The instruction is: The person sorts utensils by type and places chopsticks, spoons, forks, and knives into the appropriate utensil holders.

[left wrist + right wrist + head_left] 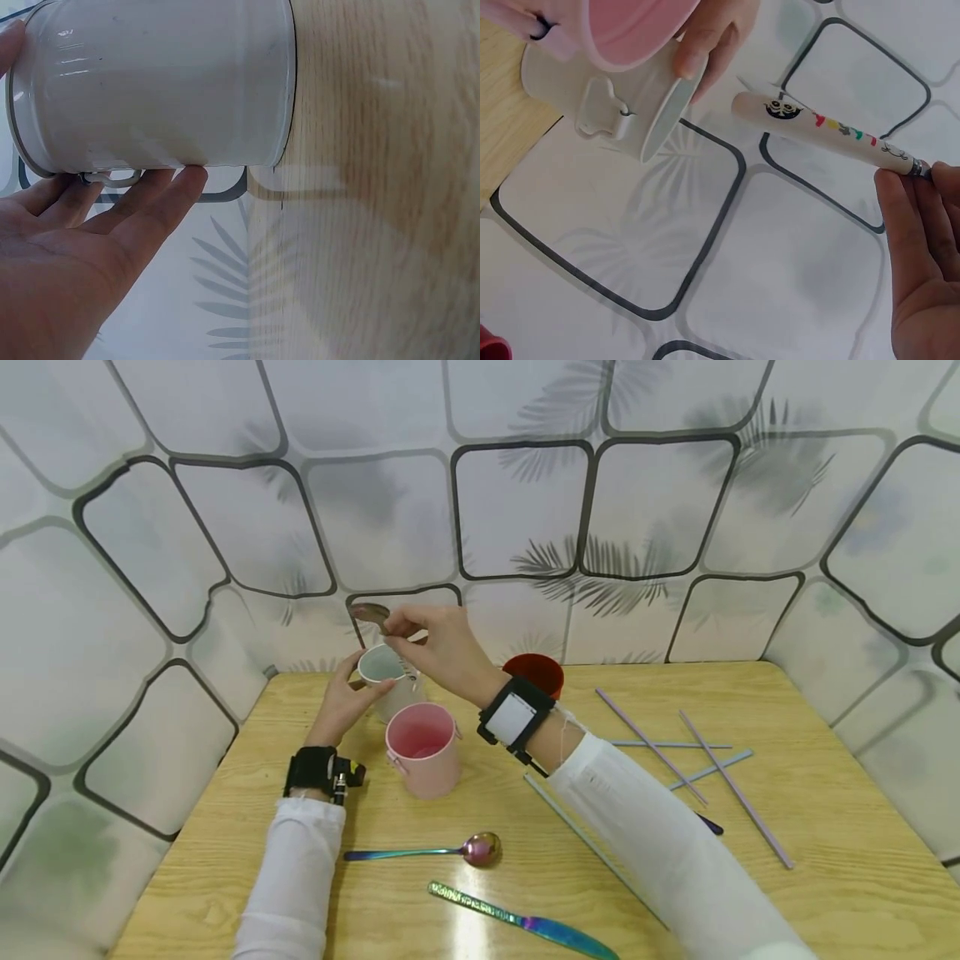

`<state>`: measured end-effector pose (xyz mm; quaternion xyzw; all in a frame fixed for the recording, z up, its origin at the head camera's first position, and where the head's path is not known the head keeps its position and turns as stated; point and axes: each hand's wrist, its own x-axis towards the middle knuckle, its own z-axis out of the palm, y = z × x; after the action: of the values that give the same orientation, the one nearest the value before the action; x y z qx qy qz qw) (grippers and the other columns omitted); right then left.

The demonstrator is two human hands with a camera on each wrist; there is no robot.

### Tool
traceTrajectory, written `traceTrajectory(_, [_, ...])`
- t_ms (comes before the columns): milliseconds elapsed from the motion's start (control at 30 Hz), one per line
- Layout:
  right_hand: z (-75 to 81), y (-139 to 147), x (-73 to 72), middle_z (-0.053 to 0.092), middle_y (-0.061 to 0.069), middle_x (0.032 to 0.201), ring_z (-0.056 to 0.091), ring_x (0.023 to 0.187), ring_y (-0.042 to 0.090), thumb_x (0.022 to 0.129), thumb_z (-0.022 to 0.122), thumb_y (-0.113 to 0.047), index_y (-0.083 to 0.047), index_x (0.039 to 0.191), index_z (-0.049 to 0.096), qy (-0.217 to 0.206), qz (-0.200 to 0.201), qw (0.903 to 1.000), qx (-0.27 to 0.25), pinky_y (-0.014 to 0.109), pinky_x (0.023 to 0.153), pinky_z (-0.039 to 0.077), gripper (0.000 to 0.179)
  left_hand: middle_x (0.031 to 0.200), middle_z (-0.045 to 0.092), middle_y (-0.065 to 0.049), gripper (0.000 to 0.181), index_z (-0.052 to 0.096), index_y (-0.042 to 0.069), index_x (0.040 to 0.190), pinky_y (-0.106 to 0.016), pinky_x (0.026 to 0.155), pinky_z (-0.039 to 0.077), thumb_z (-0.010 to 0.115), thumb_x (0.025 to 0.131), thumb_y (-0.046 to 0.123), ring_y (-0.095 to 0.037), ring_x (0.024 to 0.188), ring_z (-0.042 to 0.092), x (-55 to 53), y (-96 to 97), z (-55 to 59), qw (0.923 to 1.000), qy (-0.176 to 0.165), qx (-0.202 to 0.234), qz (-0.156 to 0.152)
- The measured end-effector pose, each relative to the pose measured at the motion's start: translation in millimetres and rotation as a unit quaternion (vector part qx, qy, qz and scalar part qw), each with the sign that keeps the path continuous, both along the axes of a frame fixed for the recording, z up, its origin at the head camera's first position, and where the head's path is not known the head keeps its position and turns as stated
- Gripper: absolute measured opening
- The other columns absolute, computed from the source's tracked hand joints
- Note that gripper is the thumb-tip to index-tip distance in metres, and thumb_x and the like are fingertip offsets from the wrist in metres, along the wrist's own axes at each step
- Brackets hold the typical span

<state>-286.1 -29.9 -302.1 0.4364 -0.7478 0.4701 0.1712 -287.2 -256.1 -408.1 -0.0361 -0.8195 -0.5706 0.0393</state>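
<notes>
My left hand [348, 697] holds a small white metal bucket [165, 82] that stands on the table, thumb at the near rim and fingers against the far side. Above it, my right hand [442, 647] pinches a spoon [370, 612] by its neck, bowl upward. In the right wrist view, the white handle [825, 135] of this spoon, printed with a skull and coloured marks, points toward the bucket's mouth, apart from it. A pink bucket [431, 777] stands just in front of the white one.
A red bucket [536, 672] sits behind my right wrist, partly hidden. Nearer me lie a rainbow-coloured spoon [480, 849] and a table knife [525, 922]. Several purple and blue straws [738, 789] are scattered at the right, and a pale straw [562, 814] runs under my right sleeve.
</notes>
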Motion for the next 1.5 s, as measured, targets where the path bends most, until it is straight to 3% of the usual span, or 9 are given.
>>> traceTrajectory(100, [-2.1,-5,-6.9,0.076,0.01,0.1,0.072,0.09,0.016,0.097,0.071,-0.003,0.001,0.103,0.074,0.002,-0.009,0.9999,0.006,0.018,0.079,0.058,0.008,0.163,0.032,-0.02,0.085,0.024,0.007,0.164,-0.055,0.11,0.043,0.074,0.097,0.025,-0.048,0.141,0.04,-9.5,-5.0,-13.3,0.9999,0.006,-0.008,0.005])
traceTrajectory(200, [-5.6,-8,-13.9,0.076,0.011,0.099,0.073,0.09,0.018,0.097,0.071,-0.002,0.001,0.103,0.074,0.007,-0.024,0.9996,0.009,0.019,0.082,0.058,0.008,0.162,0.033,-0.019,0.086,0.025,0.009,0.164,-0.056,0.108,0.045,0.075,0.096,0.028,-0.049,0.14,0.042,-13.8,-6.4,-19.1,0.9998,0.011,-0.015,0.009])
traceTrajectory(500, [-20.1,-15,-29.6,0.076,0.012,0.096,0.074,0.089,0.02,0.094,0.073,0.0,0.0,0.095,0.071,-0.016,-0.052,0.9984,0.012,0.018,0.084,0.057,0.002,0.162,0.032,-0.019,0.085,0.026,0.009,0.163,-0.057,0.107,0.046,0.075,0.096,0.029,-0.049,0.139,0.042,-13.6,-5.6,-17.9,0.9996,0.014,-0.02,0.012])
traceTrajectory(700, [-32.9,-19,-37.4,0.076,0.009,0.095,0.073,0.086,0.016,0.095,0.072,-0.003,-0.003,0.094,0.072,-0.042,-0.048,0.9954,0.072,0.017,0.079,0.056,0.002,0.16,0.036,-0.018,0.083,0.029,0.009,0.162,-0.055,0.108,0.045,0.076,0.095,0.025,-0.047,0.137,0.044,-13.7,-5.7,-18.9,0.9997,0.019,-0.011,0.014])
traceTrajectory(933, [-39.9,-21,-41.1,0.076,0.007,0.096,0.07,0.086,0.015,0.099,0.07,-0.009,-0.004,0.098,0.074,-0.069,-0.05,0.9799,0.18,0.023,0.077,0.055,0.006,0.161,0.034,-0.018,0.082,0.029,0.009,0.162,-0.056,0.106,0.046,0.075,0.096,0.026,-0.049,0.139,0.043,-13.7,-6.5,-19.2,0.9996,0.02,-0.012,0.012])
traceTrajectory(1200, [-42.4,-24,-41.0,0.076,0.008,0.108,0.07,0.104,0.02,0.102,0.067,-0.011,-0.004,0.105,0.074,-0.067,-0.052,0.9606,0.265,0.031,0.093,0.055,0.01,0.161,0.034,-0.018,0.081,0.029,0.009,0.162,-0.055,0.105,0.047,0.074,0.097,0.024,-0.049,0.139,0.042,-13.1,-6.8,-19.8,0.9996,0.021,-0.017,0.008])
traceTrajectory(1500, [-46.4,-30,-40.2,0.075,0.004,0.106,0.067,0.093,0.014,0.104,0.065,-0.017,-0.009,0.107,0.075,-0.066,-0.066,0.9431,0.319,0.029,0.082,0.054,0.013,0.163,0.032,-0.018,0.082,0.028,0.01,0.163,-0.056,0.107,0.046,0.074,0.097,0.025,-0.05,0.14,0.041,-11.3,-7.1,-19.7,0.9997,0.018,-0.013,0.005])
